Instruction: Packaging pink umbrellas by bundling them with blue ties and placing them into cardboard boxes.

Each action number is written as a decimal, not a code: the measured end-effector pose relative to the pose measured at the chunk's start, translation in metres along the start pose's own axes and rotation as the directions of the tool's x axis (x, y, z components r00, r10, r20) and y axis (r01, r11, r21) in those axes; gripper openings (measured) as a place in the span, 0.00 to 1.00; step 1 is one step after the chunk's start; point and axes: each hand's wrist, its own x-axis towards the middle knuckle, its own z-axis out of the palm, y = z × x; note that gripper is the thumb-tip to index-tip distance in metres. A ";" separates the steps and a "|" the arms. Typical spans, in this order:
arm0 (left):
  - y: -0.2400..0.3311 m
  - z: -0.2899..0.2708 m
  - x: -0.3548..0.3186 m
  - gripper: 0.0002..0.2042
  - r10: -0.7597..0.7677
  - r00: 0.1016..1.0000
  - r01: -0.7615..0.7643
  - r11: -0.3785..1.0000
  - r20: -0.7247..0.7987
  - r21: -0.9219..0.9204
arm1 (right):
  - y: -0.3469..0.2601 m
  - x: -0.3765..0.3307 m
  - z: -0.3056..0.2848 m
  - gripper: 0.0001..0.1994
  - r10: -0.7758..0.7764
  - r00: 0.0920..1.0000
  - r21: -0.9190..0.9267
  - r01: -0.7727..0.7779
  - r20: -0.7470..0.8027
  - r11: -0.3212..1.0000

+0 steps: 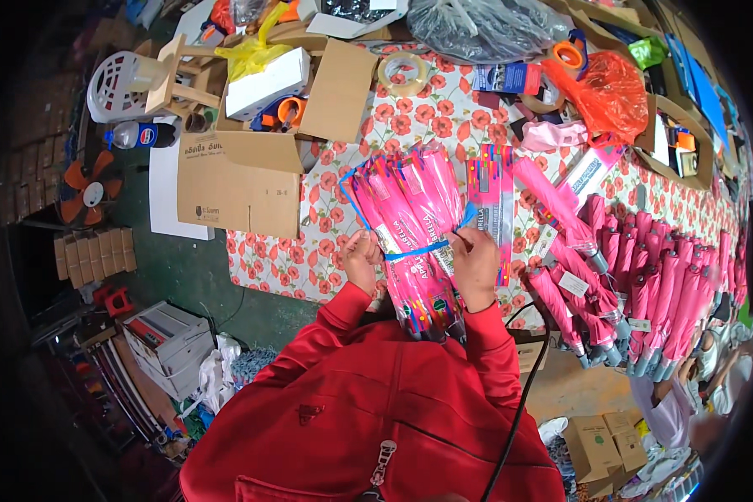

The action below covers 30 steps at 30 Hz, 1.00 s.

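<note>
A bundle of pink folding umbrellas (406, 201) in printed clear sleeves lies in front of me, its near end at the table's edge by my body. Round its middle runs a blue strap (418, 251), with more blue showing at the bundle's upper left and right. On the bundle's right side, my right hand (475, 266) pinches the strap below a raised blue loop. My left hand (361, 261) is beside the bundle's left edge with its fingers curled; whatever is between them is hidden.
Many loose pink umbrellas (657, 293) are heaped at the right of the flowered tablecloth (284, 263). An open cardboard box (238, 188) stands at the left, a tape roll (403, 75) at the back. A red plastic bag (607, 96) lies back right. A black cable (523, 397) hangs beside my right arm.
</note>
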 end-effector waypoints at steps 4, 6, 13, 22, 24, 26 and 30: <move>0.003 0.004 0.000 0.12 0.006 1.000 -0.005 1.000 -0.013 0.031 | -0.009 -0.006 0.003 0.07 -0.033 0.998 0.124 0.040 -0.060 0.991; 0.003 0.004 -0.002 0.12 -0.010 1.000 0.010 0.999 -0.018 0.040 | -0.012 -0.010 0.004 0.05 -0.055 0.995 0.222 0.071 -0.081 0.973; 0.007 0.006 -0.003 0.13 -0.016 1.000 0.015 1.000 0.026 0.007 | -0.009 -0.024 0.010 0.07 -0.027 0.984 0.645 -0.096 0.179 0.758; 0.003 -0.001 0.000 0.12 -0.002 0.999 0.003 1.000 0.052 -0.012 | -0.008 -0.020 0.007 0.10 -0.002 0.925 0.802 -0.328 0.380 0.500; 0.006 0.000 0.000 0.13 -0.021 0.998 0.021 1.000 0.062 0.001 | -0.005 -0.016 0.002 0.10 -0.036 0.896 0.731 -0.337 0.442 0.593; 0.009 0.002 0.000 0.14 -0.040 0.997 0.039 0.999 0.071 0.015 | -0.004 -0.013 -0.002 0.10 -0.062 0.860 0.653 -0.335 0.506 0.679; 0.004 -0.002 0.001 0.12 -0.020 0.999 0.021 1.000 -0.028 0.007 | -0.037 -0.024 -0.010 0.08 -0.211 0.894 0.616 -0.088 0.396 0.783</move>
